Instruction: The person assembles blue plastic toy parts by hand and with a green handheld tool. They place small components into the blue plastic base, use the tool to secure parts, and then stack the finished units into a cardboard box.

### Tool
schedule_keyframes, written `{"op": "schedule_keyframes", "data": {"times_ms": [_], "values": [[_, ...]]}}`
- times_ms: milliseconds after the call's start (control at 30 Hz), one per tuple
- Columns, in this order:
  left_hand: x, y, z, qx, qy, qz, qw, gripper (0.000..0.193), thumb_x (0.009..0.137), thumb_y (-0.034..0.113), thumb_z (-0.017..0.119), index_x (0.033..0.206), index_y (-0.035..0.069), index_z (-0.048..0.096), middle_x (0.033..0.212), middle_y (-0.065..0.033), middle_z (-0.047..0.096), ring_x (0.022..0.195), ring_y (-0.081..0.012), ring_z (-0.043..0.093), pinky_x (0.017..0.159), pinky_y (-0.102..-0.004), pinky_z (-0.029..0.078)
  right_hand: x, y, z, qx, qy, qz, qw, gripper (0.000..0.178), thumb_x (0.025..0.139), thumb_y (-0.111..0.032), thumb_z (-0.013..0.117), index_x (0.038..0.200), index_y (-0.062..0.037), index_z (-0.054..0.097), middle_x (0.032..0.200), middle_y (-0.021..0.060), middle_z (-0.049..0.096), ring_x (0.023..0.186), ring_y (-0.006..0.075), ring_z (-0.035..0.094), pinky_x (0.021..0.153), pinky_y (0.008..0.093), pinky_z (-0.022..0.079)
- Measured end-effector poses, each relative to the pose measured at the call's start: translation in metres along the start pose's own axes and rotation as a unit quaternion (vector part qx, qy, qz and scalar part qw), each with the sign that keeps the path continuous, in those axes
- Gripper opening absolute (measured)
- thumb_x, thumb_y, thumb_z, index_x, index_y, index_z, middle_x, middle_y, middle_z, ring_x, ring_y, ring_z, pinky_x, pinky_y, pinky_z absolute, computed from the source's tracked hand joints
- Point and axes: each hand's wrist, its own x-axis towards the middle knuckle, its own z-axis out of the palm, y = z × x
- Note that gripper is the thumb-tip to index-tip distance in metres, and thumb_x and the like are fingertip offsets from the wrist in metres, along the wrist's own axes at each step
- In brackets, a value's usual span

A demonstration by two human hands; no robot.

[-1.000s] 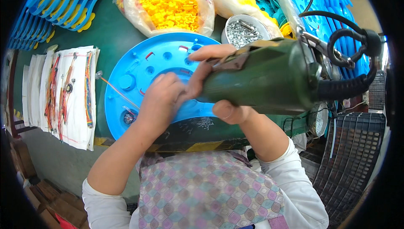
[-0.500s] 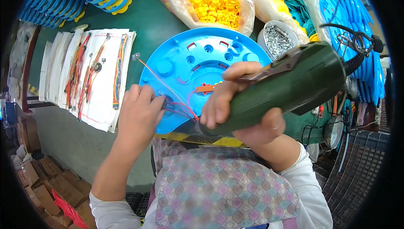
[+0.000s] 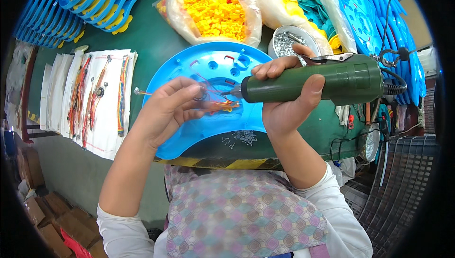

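My right hand (image 3: 289, 108) is wrapped round a dark green electric screwdriver (image 3: 313, 82), its bit pointing left over a blue plastic toy base (image 3: 215, 127). Close to the bit, my left hand (image 3: 171, 101) has its fingers closed on thin coloured wires (image 3: 222, 105). Something small and roundish at its fingertips is too blurred to name. The base lies with its hollow, post-studded side up, partly covered by both hands. From behind the left hand a wire with a small clear end (image 3: 137, 91) sticks out over the base's left edge.
Loose screws (image 3: 244, 137) lie near the table's front edge. Beyond the base stand a white bowl of screws (image 3: 280, 45) and a bag of yellow plastic parts (image 3: 211, 13). Wire bundles (image 3: 97, 92) rest on white sheets at left. Blue parts (image 3: 374, 25) are stacked at right.
My left hand has risen from the base's lower left toward its middle, with the wires. The screwdriver has swung nearly level, its bit now higher and beside the left fingers.
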Motion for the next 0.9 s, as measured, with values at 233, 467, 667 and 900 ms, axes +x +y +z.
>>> {"op": "schedule_keyframes", "data": {"times_ms": [233,467,667,900], "values": [[0.031,0.003,0.029,0.230,0.019,0.134,0.964,0.026,0.093,0.011,0.068,0.116,0.002,0.060,0.102,-0.0099,0.068,0.081,-0.0158,0.068,0.070,-0.0260,0.056,0.016,-0.001,-0.022,-0.037,0.073,-0.048,0.996,0.069,0.094,-0.056,0.060,0.128,0.0018,0.041,0.082,0.0103,0.061,0.078,0.0220,0.064,0.080,0.0411,0.055],[0.086,-0.015,0.060,0.470,0.005,0.274,0.839,0.021,0.086,0.005,0.070,0.107,0.000,0.066,0.098,-0.0121,0.065,0.090,-0.0249,0.067,0.080,-0.0334,0.054,0.021,-0.015,-0.042,0.030,0.096,-0.052,0.994,0.065,0.092,-0.047,0.068,0.125,0.0036,0.044,0.082,0.0123,0.062,0.075,0.0214,0.065,0.075,0.0390,0.058],[0.103,-0.020,0.056,0.650,0.006,0.439,0.620,0.023,0.082,0.003,0.070,0.104,0.001,0.069,0.095,-0.0121,0.060,0.091,-0.0299,0.062,0.080,-0.0366,0.052,0.017,-0.027,-0.065,-0.040,0.111,-0.021,0.993,0.067,0.097,-0.063,0.049,0.129,-0.0040,0.045,0.080,0.0064,0.056,0.076,0.0210,0.059,0.080,0.0434,0.051],[0.106,-0.022,0.058,0.630,-0.002,0.436,0.643,0.017,0.080,0.002,0.071,0.097,0.002,0.069,0.087,-0.0113,0.060,0.081,-0.0247,0.063,0.070,-0.0336,0.053,0.028,-0.049,-0.091,-0.039,0.160,-0.065,0.984,0.063,0.098,-0.060,0.047,0.124,-0.0035,0.049,0.078,0.0069,0.056,0.073,0.0207,0.058,0.077,0.0417,0.050]]}}
